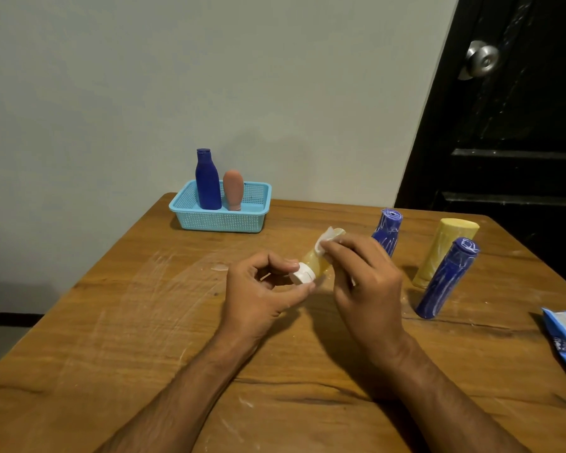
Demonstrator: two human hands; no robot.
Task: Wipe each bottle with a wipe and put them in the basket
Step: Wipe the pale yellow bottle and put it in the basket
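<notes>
Hands gripping yellow bottle, wipe

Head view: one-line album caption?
Left hand holds white-capped yellow bottle; right hand rubs white wipe along it.

Six bottles, one basket, one wipe, two hands.
</notes>
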